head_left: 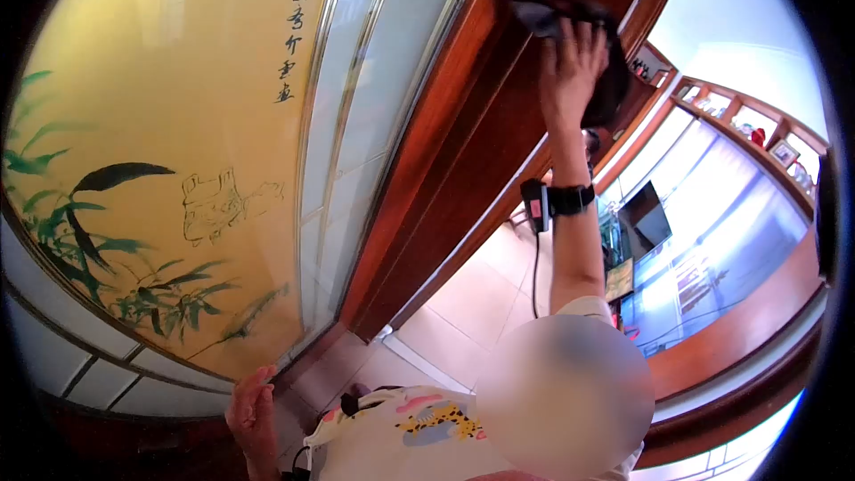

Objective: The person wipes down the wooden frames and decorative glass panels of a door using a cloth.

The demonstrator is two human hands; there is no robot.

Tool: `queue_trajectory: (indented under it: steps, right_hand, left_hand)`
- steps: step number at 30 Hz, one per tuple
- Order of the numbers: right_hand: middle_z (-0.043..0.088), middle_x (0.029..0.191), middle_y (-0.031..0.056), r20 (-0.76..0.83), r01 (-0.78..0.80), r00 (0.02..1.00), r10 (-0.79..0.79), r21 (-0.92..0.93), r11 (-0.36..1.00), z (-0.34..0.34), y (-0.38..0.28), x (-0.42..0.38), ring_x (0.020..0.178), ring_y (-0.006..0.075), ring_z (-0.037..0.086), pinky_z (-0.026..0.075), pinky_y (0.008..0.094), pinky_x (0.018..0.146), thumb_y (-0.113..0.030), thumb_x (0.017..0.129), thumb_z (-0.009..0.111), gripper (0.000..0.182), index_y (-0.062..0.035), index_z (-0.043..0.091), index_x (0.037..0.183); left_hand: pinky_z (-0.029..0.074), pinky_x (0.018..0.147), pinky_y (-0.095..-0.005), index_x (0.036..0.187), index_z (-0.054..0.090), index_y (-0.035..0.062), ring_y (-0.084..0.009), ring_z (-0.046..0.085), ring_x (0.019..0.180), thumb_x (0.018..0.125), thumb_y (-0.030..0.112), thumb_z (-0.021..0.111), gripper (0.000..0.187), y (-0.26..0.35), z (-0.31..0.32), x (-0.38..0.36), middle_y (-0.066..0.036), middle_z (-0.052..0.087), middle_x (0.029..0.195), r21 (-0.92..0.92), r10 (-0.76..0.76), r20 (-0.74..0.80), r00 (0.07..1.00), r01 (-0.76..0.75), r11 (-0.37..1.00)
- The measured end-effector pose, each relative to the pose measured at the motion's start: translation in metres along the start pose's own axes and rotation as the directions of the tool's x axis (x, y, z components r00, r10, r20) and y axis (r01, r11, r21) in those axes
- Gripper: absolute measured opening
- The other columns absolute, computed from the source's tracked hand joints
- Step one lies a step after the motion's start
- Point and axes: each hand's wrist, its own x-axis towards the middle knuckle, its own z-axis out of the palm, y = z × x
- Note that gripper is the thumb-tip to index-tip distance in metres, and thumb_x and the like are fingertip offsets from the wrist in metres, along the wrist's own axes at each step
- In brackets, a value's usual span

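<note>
My right hand (575, 71) is raised high, its fingers spread over a dark cloth (607, 93) that it holds against the brown wooden door frame (463, 116). The cloth is blurred, and one end of it hangs below the hand. Around the right wrist is a black strap (571, 199) with a small device and a cable. My left hand (253, 405) is low at the left, beside the bottom edge of the painted panel (178, 214). Its fingers are loosely bent, and nothing shows in them.
Pale tiles (472, 303) cover the floor beyond the frame. At the right are wooden shelves (744, 120) with small items, a dark screen (645, 216) and a bright curtained window (695, 187). A printed light shirt (427, 428) and a blurred round patch fill the bottom.
</note>
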Motion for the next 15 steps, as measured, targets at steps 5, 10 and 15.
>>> queue_trajectory:
  steps: [5, 10, 15]
  right_hand:
    - [0.024, 0.151, 0.0148, 0.280, 0.080, 0.952, -0.123, 0.160, 0.984, 0.010, -0.026, -0.064, 0.136, 0.0386, 0.025, 0.024, 0.0458, 0.112, -0.025, 0.086, 0.057, 0.062, -0.0062, 0.035, 0.140]
    - [0.022, 0.150, 0.0200, 0.471, -0.351, 0.882, -0.028, 0.694, 0.629, 0.026, -0.022, -0.126, 0.136, 0.0411, 0.025, 0.027, 0.0463, 0.111, -0.034, 0.085, 0.060, 0.069, -0.0044, 0.033, 0.141]
    - [0.036, 0.144, 0.0180, 0.234, 0.150, 0.952, -0.197, 0.207, 0.967, -0.018, 0.011, -0.016, 0.132, 0.0384, 0.035, 0.031, 0.0452, 0.109, -0.025, 0.089, 0.053, 0.051, -0.0104, 0.043, 0.137]
  left_hand:
    - [0.050, 0.080, -0.0309, 0.111, 0.060, -0.0015, -0.0191, 0.062, 0.099, 0.090, 0.000, 0.053, 0.022, -0.007, 0.007, 0.005, -0.014, 0.064, 0.108, 0.014, -0.016, 0.057, 0.998, 0.015, 1.000]
    - [0.051, 0.076, -0.0328, 0.112, 0.060, -0.0001, -0.0205, 0.063, 0.092, 0.092, 0.009, 0.054, 0.022, -0.002, 0.015, 0.008, -0.012, 0.065, 0.105, 0.067, -0.175, 0.056, 0.983, 0.171, 0.983]
    - [0.052, 0.079, -0.0340, 0.114, 0.060, 0.0003, -0.0216, 0.062, 0.098, 0.093, 0.011, 0.055, 0.024, -0.035, 0.029, 0.012, -0.011, 0.065, 0.106, -0.071, -0.157, 0.045, 0.987, 0.160, 0.985]
